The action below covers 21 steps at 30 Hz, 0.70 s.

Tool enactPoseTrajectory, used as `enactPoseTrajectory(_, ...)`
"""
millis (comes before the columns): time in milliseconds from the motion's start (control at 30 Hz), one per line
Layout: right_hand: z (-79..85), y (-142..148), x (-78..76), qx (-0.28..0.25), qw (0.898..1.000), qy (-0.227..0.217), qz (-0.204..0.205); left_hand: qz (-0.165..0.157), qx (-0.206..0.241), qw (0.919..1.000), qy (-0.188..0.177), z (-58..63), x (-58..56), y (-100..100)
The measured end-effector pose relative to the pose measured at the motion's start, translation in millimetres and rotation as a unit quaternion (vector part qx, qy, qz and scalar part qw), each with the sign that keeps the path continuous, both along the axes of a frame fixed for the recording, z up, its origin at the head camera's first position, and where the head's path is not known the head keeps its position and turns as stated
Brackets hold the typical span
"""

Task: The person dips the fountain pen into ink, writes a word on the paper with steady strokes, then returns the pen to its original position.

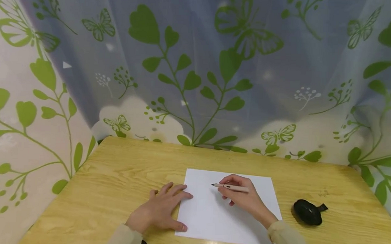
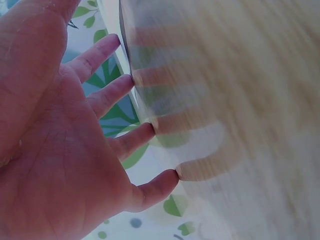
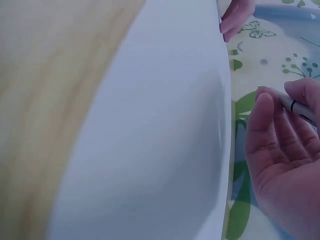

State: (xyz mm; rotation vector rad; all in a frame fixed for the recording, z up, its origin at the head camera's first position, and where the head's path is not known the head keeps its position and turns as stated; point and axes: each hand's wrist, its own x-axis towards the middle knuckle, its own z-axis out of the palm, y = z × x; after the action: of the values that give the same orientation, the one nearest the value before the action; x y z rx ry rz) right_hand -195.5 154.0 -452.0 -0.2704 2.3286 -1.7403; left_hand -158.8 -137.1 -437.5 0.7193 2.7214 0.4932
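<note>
A white sheet of paper (image 1: 205, 215) lies on the wooden table, with no marks visible on it. My right hand (image 1: 241, 195) is over the sheet and pinches a light-coloured pen (image 1: 235, 188), its dark tip pointing left. The right wrist view shows the pen (image 3: 300, 110) between thumb and fingers of the right hand (image 3: 285, 155). Spread fingers of my left hand (image 1: 163, 209) rest at the paper's left edge, the thumb near its lower left corner. In the left wrist view the fingertips of the left hand (image 2: 65, 135) touch the glossy tabletop.
To the right of the paper, a small black pouch-like object (image 1: 307, 212) with a strap lies on the wooden table (image 1: 122, 177). Behind the table hangs a curtain (image 1: 189, 100) printed with green leaves and butterflies; similar fabric covers the left side.
</note>
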Motion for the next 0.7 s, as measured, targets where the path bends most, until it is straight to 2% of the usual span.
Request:
enactPoseTrajectory(367, -8.7, -25, -13.9, 0.016, 1.000, -0.010, 0.009, 0.005, -0.009, 0.9999, -0.011, -5.3, -3.8, -2)
enactPoseTrajectory(700, -7.3, -34, -22.5, 0.047, 0.999, -0.022, 0.013, 0.007, -0.006, 0.9999, -0.011, -5.3, -5.6, 0)
